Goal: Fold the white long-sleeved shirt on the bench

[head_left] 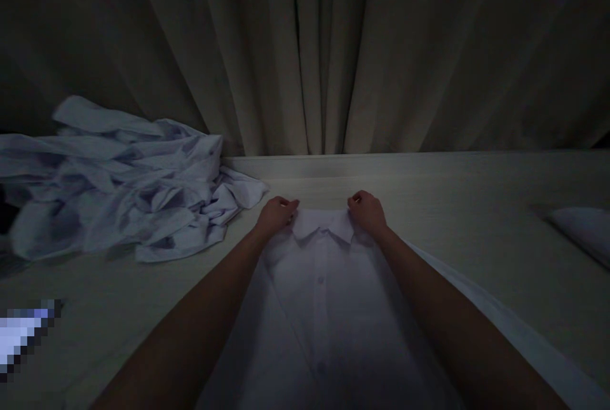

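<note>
White shirt (324,308): spread flat on the pale surface (476,206), buttoned front up, collar at the far end, body running back between both forearms toward the near edge. Left hand (277,213) at the left shoulder seam just beside the collar, fingers curled shut, pinching shirt cloth. Right hand (366,211) at the right shoulder beside the collar, fingers curled shut too, grip on the cloth there. Both hands level with each other, collar between them. Right sleeve or side of the shirt trailing out along the right forearm. Heap of crumpled white shirts (119,187) to the left on the same surface, well apart from the hands. Folded white cloth (584,232) at the far right edge. Grey curtain (314,47) hanging in folds behind the surface. Light dim throughout.
</note>
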Tool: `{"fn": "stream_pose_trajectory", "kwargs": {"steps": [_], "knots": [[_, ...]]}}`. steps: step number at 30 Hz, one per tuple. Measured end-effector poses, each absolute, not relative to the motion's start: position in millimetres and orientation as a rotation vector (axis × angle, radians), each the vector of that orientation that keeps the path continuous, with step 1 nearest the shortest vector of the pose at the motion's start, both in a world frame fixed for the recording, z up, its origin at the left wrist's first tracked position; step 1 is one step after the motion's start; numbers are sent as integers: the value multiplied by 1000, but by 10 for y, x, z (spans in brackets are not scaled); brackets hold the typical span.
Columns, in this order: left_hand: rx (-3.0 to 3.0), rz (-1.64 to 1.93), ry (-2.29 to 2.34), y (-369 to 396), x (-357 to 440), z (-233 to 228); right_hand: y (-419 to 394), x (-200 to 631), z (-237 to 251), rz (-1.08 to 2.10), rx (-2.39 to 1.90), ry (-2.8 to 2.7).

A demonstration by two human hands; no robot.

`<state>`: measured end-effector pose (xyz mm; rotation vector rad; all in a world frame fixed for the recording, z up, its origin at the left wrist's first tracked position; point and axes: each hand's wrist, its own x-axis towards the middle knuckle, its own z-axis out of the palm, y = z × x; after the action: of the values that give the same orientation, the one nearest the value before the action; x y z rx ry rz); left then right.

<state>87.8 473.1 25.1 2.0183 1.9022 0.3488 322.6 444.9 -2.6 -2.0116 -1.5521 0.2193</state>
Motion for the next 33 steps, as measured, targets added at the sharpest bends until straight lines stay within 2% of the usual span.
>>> {"fn": "stream_pose_trajectory", "kwargs": {"steps": [7,20,26,29,31,33], "knots": [[2173,315,1736,4607,745,19,4333,3346,-285,341,-1951,-1781],[2355,551,2074,4589,824,-68,4459,3116,-366,-40,-2000,-1677],[2400,535,2092,4545,939,-80,4509,3067,-266,-52,-1979,-1752],[2364,803,1902,4030,802,115,3984,3109,-106,24,-1804,-1801],[2191,939,1782,3430,517,272,3296,3220,1,155,-1646,-1761],[1898,887,1871,2724,112,339,2414,3392,34,283,-1693,-1606]]}}
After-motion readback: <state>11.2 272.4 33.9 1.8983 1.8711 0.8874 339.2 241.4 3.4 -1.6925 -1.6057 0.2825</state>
